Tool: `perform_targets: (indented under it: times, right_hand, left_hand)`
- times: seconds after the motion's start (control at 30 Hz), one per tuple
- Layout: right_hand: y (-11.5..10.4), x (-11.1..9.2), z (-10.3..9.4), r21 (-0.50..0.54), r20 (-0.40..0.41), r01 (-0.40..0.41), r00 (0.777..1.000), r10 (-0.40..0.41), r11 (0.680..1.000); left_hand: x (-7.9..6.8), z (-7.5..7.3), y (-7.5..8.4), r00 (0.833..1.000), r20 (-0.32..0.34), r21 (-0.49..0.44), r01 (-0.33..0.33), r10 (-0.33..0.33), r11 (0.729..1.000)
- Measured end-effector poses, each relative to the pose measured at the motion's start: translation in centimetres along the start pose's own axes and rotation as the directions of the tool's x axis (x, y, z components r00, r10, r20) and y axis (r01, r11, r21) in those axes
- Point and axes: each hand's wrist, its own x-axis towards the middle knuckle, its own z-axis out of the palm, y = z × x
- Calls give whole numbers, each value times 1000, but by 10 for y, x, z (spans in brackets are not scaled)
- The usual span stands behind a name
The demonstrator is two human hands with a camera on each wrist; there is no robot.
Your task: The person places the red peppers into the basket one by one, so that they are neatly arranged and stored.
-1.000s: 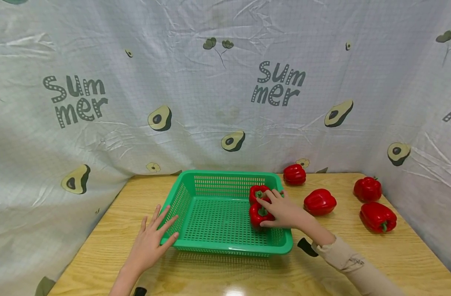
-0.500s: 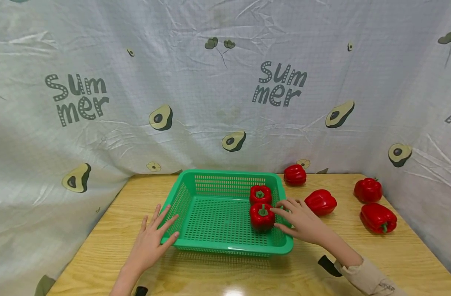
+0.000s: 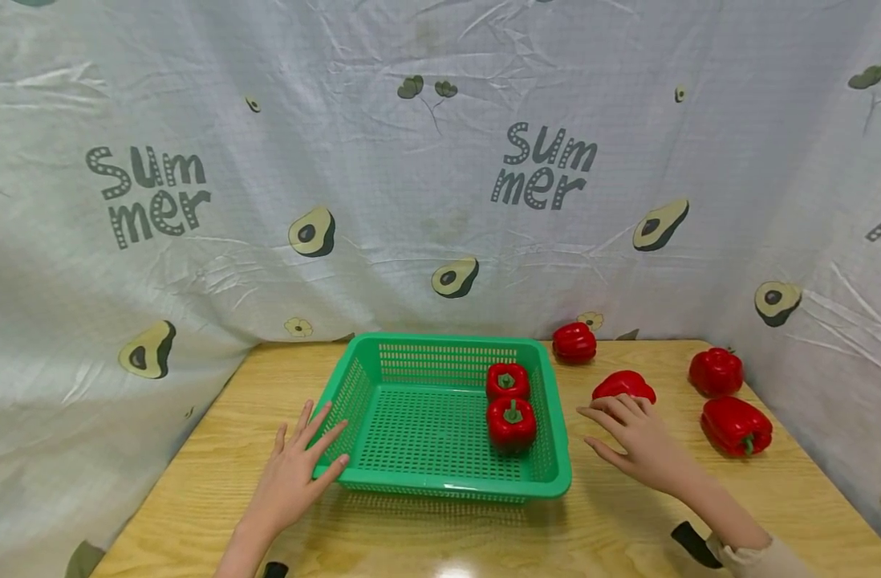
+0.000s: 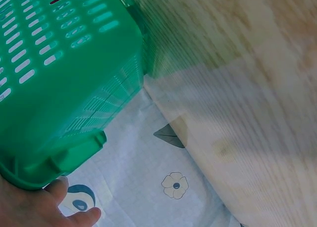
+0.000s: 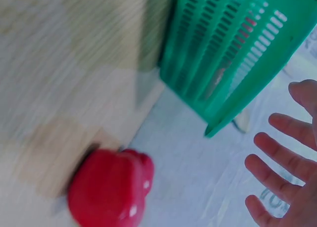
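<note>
A green plastic basket (image 3: 448, 485) sits on the wooden table, two red bell peppers standing stem up along its right side: a nearer pepper (image 3: 511, 427) and a farther pepper (image 3: 506, 380). My left hand (image 3: 287, 486) rests with spread fingers on the basket's left rim; the left wrist view shows its fingers (image 4: 81, 218) at the green edge. To the basket's right, my right hand (image 3: 646, 449) hovers with extended, parted fingers and nothing in them. Its fingers overlap the lower part of a red bell pepper (image 3: 623, 384) lying on the table in the head view.
Beyond the basket's far right corner lies another red bell pepper (image 3: 574, 343). Two more, an upright pepper (image 3: 716, 371) and a pepper on its side (image 3: 736, 426), are near the table's right edge. A printed white cloth (image 3: 383, 201) hangs behind the table.
My right hand has let go of the nearer pepper inside the basket, then moved right over the rim toward the pepper outside. My left hand has stayed on the rim.
</note>
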Motion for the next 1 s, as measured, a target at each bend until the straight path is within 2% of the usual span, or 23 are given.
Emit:
perform_targets:
  times: [0.23,0.43,0.57,0.87,1.0]
  right_hand:
    - [18,-19,-4,-42,21,-127,992,128,991]
    - [33,-31,-6,-123,61,-242,966,251,962]
    - [46,-36,-6,-148,54,-308,946,319,940]
    - [68,-43,1,-206,85,-373,914,397,905]
    - [77,-44,3,-203,130,-399,894,429,894]
  left_hand:
    - [-1,-1,-1,1000,11,-6,10,-10,1000]
    - [0,-2,0,1000,17,-2,17,-17,1000]
    - [0,-2,0,1000,16,-1,21,-21,1000]
    - [0,-1,-1,1000,-13,9,-12,12,1000]
    - [0,-1,0,1000,-7,8,-4,4,1000]
